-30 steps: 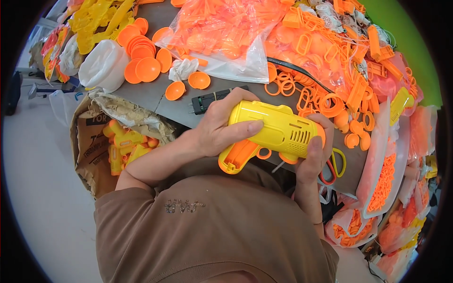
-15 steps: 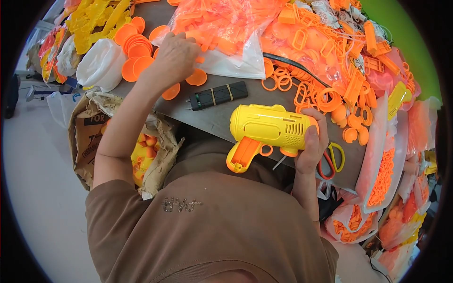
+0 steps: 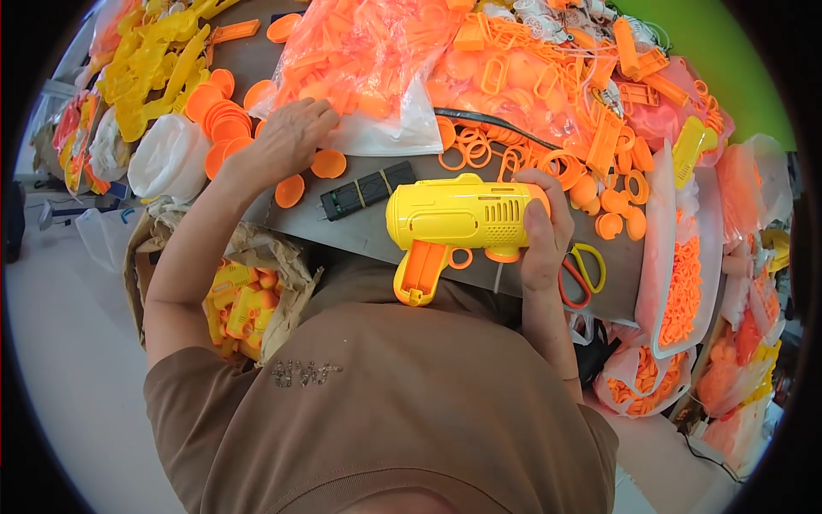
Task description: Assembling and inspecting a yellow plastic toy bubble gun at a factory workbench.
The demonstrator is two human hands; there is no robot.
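Observation:
In my right hand (image 3: pixel 548 227) is a yellow toy gun (image 3: pixel 458 214), gripped by its orange-tipped front end. Its orange inner grip (image 3: pixel 422 267) shows in the handle, which hangs down to the left, with an orange trigger ring (image 3: pixel 460 258) beside it. My left hand (image 3: pixel 295 141) is over the near left edge of a clear plastic bag (image 3: pixel 377 73) full of orange parts. Its fingers are loosely stretched out and bent at the tips, with nothing seen in them. Near that hand lie loose orange round caps (image 3: pixel 328 164).
A dark banded block (image 3: pixel 368 191) and red-and-yellow-handled scissors (image 3: pixel 582 276) lie on the grey table. Orange rings and small parts heap on the right beside a tray (image 3: pixel 682 295). Left are a white bag (image 3: pixel 167 158), yellow parts (image 3: pixel 154 77) and a brown sack (image 3: pixel 287 295) of toy guns.
The view has shifted, so the table's things appear further left. My left hand has drawn back a little from the bag's orange parts. The toy gun stays in my right hand, turned slightly more level.

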